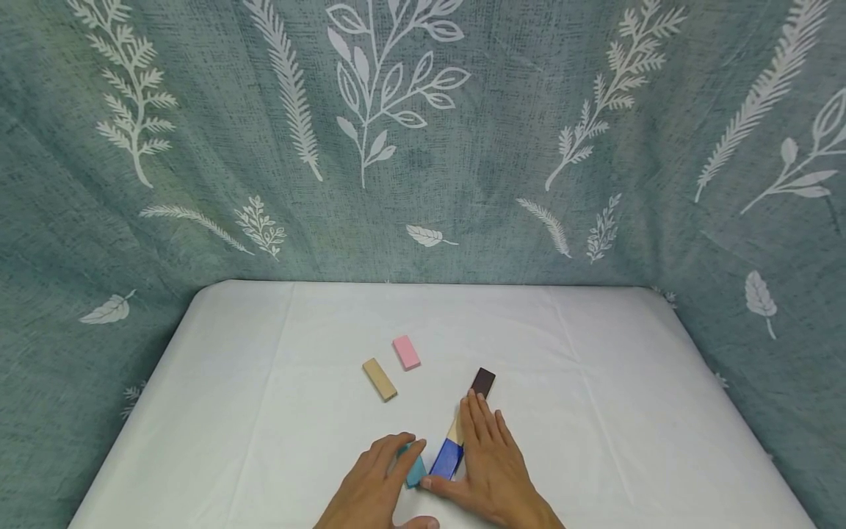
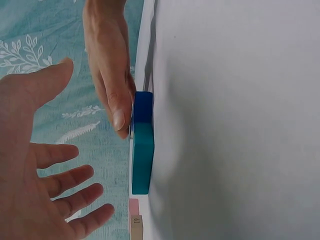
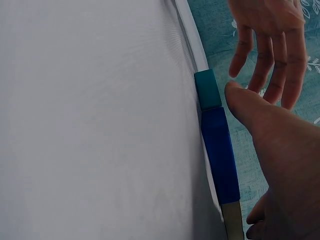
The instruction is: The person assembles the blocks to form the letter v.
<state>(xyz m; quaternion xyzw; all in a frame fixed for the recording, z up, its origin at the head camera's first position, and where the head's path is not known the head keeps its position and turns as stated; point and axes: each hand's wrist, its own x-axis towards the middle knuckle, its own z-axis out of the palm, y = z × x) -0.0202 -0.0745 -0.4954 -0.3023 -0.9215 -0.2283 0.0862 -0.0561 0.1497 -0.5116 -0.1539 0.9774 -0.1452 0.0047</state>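
My left hand (image 1: 378, 476) arches over a teal block (image 1: 414, 471) on the white table; in the left wrist view its fingers are spread and apart from that block. The right hand (image 1: 494, 464) hovers with fairly straight fingers over a slanting row of blocks. A blue block (image 1: 446, 458) shows at the near end of that row, then a pale wooden block (image 1: 454, 430) partly under the fingers. Beyond the fingertips sits a dark brown block (image 1: 484, 381). The right wrist view shows the thumb beside the blue and teal blocks, pinching nothing.
Farther back on the white-covered table (image 1: 311, 426) lie a tan block (image 1: 380, 380) and a pink block (image 1: 406, 353), both left of the row. A green leaf-patterned cloth (image 1: 489, 147) hangs behind the table and along its sides.
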